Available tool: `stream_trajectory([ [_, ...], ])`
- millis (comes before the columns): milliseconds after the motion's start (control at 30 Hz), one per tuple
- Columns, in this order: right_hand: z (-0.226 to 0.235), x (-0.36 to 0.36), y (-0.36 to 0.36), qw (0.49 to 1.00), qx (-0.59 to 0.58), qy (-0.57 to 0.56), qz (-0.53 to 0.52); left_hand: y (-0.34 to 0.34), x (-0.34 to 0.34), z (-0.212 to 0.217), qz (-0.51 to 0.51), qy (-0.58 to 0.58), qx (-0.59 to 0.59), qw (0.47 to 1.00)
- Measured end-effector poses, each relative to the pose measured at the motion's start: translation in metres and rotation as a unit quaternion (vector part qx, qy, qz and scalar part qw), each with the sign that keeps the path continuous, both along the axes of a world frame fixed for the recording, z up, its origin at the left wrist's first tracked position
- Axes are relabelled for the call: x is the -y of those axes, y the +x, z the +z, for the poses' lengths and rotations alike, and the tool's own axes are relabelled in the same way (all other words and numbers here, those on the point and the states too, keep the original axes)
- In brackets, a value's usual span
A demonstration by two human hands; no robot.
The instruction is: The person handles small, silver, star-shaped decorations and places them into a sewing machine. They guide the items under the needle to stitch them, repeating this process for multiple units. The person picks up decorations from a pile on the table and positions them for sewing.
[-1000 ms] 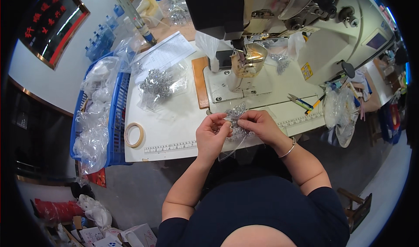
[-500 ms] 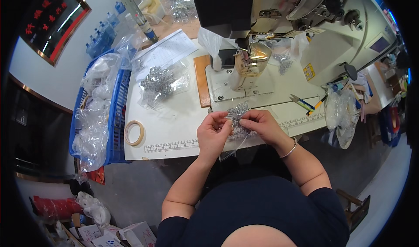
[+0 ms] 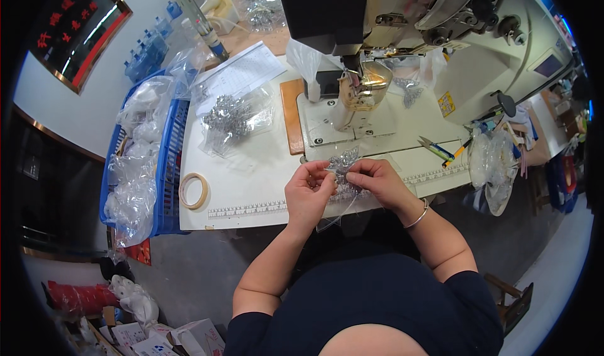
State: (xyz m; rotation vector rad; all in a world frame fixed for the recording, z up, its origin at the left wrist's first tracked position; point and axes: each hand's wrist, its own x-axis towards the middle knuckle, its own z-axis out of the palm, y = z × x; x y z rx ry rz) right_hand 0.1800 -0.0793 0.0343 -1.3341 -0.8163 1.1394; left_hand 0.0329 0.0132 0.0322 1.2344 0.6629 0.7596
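A silvery, lacy ornament point(image 3: 343, 161) is pinched between my two hands at the front edge of the sewing table. My left hand point(image 3: 308, 189) grips its left side with thumb and fingertips together. On the other side, the thumb and forefinger of my right hand point(image 3: 379, 180) close on it. Loose pale threads trail below it past the table edge. Just beyond my hands stands the sewing machine point(image 3: 368, 98), its needle area over a metal plate. Fingers cover part of the ornament, so its full shape is hidden.
Left on the white table are a tape roll point(image 3: 194, 191), a bag of silvery pieces point(image 3: 229, 117) and papers point(image 3: 242, 73). Thread snips point(image 3: 436, 148) lie to the right. A blue basket point(image 3: 170, 161) of plastic bags borders the table. A printed ruler point(image 3: 248, 209) runs along the front.
Almost nothing differs. Both hands keep their pinch on the ornament, with only a very slight shift of the fingers.
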Motion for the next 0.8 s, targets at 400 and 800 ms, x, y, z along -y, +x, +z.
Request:
stream_trajectory([
  [400,0.0012,0.0009,0.0011,1.0,0.005,-0.006,-0.006,0.0013,-0.0008,0.0027,-0.004,0.017,-0.017,1.0],
  [800,0.0027,-0.0002,0.0016,1.0,0.006,-0.014,-0.008,0.0008,-0.0021,0.0027,-0.011,0.01,-0.015,1.0],
])
